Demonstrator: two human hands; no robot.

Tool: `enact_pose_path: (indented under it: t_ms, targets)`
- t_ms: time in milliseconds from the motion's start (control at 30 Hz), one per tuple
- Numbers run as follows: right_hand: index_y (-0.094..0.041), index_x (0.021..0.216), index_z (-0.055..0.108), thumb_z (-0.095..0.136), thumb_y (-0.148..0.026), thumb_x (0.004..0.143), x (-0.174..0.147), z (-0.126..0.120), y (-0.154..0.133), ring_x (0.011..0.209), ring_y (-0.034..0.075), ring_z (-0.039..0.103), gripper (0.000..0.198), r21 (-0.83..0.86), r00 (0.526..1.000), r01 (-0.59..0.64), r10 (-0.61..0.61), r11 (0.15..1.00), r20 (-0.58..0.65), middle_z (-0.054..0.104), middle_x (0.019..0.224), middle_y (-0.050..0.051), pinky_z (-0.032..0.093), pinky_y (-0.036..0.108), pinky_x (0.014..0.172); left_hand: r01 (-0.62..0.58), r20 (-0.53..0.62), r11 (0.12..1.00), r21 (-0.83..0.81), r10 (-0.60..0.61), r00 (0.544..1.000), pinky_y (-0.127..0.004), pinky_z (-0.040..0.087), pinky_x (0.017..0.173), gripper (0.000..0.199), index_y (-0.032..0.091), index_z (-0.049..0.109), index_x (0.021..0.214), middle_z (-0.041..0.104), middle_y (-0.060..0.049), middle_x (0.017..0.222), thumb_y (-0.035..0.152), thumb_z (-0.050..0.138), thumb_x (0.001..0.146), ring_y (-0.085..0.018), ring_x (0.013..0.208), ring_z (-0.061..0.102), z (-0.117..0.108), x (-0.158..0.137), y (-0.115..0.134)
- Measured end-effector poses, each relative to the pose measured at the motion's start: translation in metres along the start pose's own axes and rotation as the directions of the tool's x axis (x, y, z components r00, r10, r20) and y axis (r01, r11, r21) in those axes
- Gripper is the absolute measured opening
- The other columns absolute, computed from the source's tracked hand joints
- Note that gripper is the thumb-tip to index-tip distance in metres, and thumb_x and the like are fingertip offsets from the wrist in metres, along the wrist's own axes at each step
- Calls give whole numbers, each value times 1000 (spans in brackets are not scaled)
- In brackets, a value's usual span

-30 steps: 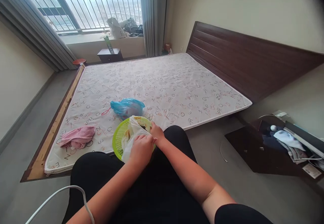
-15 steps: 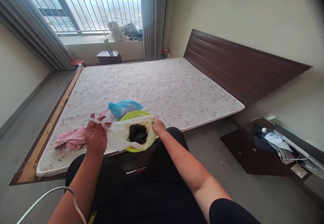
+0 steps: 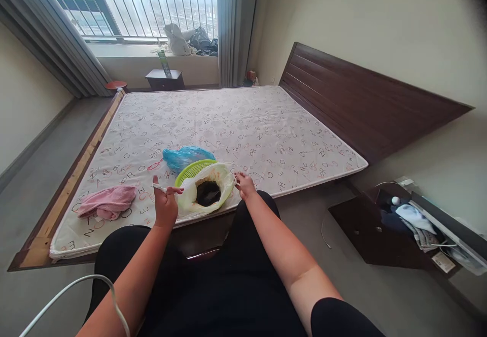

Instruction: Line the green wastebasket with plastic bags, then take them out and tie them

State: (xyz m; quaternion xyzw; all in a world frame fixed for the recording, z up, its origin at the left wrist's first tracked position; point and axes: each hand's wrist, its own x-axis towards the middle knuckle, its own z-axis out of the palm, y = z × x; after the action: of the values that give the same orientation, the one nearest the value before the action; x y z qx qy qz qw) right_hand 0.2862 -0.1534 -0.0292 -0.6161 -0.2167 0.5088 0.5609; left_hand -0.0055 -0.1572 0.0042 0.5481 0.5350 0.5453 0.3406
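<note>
A white plastic bag (image 3: 186, 195) sits with its mouth spread open, in or against a lime-green mesh basket (image 3: 196, 168) at the mattress edge. Dark contents (image 3: 208, 193) show inside the bag, too dim to name. My left hand (image 3: 166, 206) is left of the bag, thumb raised and index finger stretched toward it, with a thin strip of the bag caught across the fingers. On the right side, my right hand (image 3: 245, 186) pinches the bag's other handle at the rim. Behind the basket rests a blue plastic bag (image 3: 188, 158).
A pink cloth (image 3: 106, 202) lies on the letter-patterned mattress (image 3: 213, 119), and a small red loop (image 3: 155, 165) is near the blue bag. A dark nightstand (image 3: 375, 230) stands at the right. A white cable (image 3: 76, 281) crosses my left forearm.
The bag's mouth has gone from stretched flat between my hands to a rounder opening lower over the basket. My left hand has moved right and down, nearer the bag.
</note>
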Motion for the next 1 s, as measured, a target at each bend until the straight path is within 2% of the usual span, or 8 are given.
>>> enact_pose_path:
  t_ms: [133,233,367,467,600,667,800,1000]
  targets:
    - [-25,93,52,55,-50,84,11,-10,-52,103,18,65,27,90,971,226,-217,970,-101,68,107,7,54,32,87,102,-184,956,-273,-156,970,-37,58,95,55,22,35,154,43,10,64,27,50,101,-11,61,60,-3,35,-5]
    - [-24,83,51,58,-44,82,0,-13,-88,127,25,59,22,79,902,427,-430,901,32,68,133,10,51,39,100,178,-239,886,-429,-301,923,-30,59,83,30,23,48,131,38,11,61,31,49,103,-9,55,52,-9,60,0]
    - [-23,71,47,57,-39,85,-28,7,-114,137,30,56,23,92,768,503,-493,859,408,74,125,10,46,48,108,62,-68,945,-320,-88,994,-29,59,78,27,21,54,110,44,9,61,47,55,103,-9,53,52,-3,74,24]
    - [-23,70,52,56,-38,89,-40,32,-117,129,28,61,25,82,672,548,-496,833,549,76,108,7,47,45,106,-64,127,986,-152,84,988,-29,57,74,36,19,59,109,48,8,60,54,54,103,-11,53,55,12,76,45]
    - [-23,80,55,56,-42,94,-42,60,-110,78,16,62,23,-44,711,553,-443,832,546,59,71,-3,52,33,83,-189,311,982,-25,187,932,-30,54,73,38,19,63,104,59,2,65,55,55,102,-15,66,64,35,75,66]
    - [-25,94,56,62,-44,92,-42,68,-106,72,14,57,20,-85,729,551,-430,830,532,55,74,-6,51,28,74,-194,431,980,-46,194,881,-31,53,70,39,19,61,94,63,0,67,57,55,101,-16,65,64,44,71,73]
    - [-27,113,52,74,-45,85,-43,72,-101,82,14,60,40,-60,722,547,-434,835,539,66,101,-1,47,24,64,-23,652,990,-141,110,750,-28,46,51,50,21,52,79,55,2,56,66,52,100,-13,47,53,58,57,82]
    - [-23,92,57,80,-44,78,-37,66,-101,63,9,48,34,0,728,463,-380,886,570,57,76,-6,39,21,55,172,774,973,-156,13,633,-23,38,42,51,21,49,77,55,3,53,68,63,91,-10,41,47,67,43,80]
